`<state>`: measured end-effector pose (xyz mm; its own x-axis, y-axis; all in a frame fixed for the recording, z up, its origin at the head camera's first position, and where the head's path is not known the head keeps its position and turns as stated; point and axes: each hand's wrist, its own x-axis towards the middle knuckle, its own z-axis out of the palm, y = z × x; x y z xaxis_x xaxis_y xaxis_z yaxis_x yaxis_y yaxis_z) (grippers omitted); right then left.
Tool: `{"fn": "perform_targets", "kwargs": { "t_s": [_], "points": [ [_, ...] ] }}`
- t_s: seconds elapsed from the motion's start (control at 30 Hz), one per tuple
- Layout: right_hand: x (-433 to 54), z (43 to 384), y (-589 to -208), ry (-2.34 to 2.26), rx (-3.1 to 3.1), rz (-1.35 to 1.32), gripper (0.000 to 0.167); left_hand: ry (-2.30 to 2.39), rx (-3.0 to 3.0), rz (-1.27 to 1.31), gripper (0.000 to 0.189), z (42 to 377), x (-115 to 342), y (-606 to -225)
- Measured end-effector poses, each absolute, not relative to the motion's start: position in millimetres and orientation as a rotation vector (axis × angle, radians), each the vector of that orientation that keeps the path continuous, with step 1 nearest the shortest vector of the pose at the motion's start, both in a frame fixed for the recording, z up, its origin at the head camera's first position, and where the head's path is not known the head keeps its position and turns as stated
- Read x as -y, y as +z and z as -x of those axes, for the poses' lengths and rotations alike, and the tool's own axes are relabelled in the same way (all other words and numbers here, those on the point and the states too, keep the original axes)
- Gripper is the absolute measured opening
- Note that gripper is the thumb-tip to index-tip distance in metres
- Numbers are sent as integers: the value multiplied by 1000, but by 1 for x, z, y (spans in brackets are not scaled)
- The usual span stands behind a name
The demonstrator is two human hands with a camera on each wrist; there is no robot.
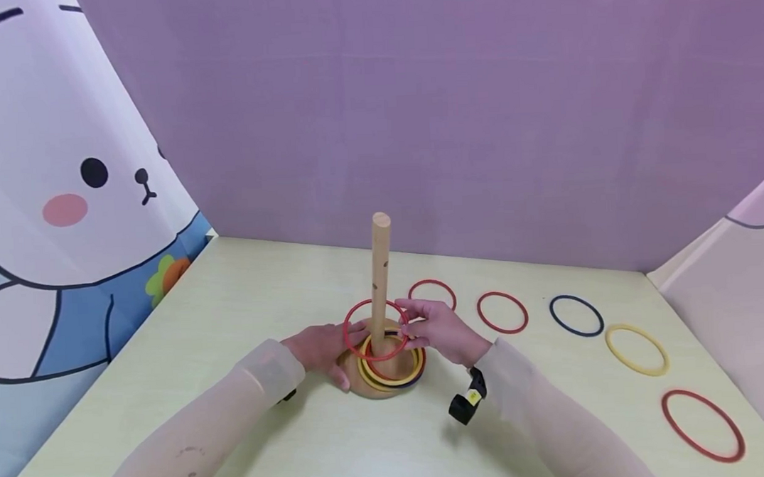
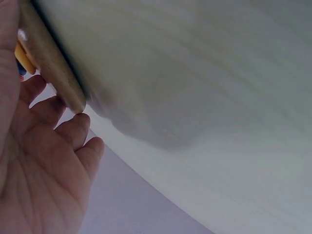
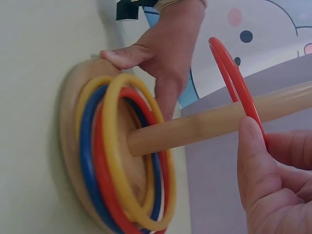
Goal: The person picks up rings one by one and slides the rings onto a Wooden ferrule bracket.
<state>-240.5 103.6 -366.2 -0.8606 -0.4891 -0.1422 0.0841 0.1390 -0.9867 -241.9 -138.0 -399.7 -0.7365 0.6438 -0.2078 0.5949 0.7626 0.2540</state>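
A wooden post (image 1: 380,274) rises from a round wooden base (image 1: 371,391). My left hand (image 1: 319,349) steadies the base from its left side, thumb at the near edge and fingers bent against the rim, as the left wrist view shows. Between thumb and fingertips my right hand (image 1: 445,330) pinches a red ring (image 3: 252,108). That ring encircles the post, raised above the stack and tilted. Below it, yellow, red and blue rings lie stacked around the post's foot, with a yellow ring (image 3: 111,141) on top.
On the table to the right lie loose rings: a red ring (image 1: 453,293) behind my right hand, another red ring (image 1: 526,319), a blue ring (image 1: 602,323), a yellow ring (image 1: 666,363) and a red ring (image 1: 742,445) near the right edge. A purple cloth (image 1: 447,122) hangs behind the table.
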Motion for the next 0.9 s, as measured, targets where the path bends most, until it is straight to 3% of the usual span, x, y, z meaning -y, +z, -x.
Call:
{"fn": "perform_targets", "kwargs": {
  "t_s": [0.9],
  "points": [
    [-123,234,-388,-1738,-1971,391,52,174,-2665,-919,102,244,135,-401]
  ]
}}
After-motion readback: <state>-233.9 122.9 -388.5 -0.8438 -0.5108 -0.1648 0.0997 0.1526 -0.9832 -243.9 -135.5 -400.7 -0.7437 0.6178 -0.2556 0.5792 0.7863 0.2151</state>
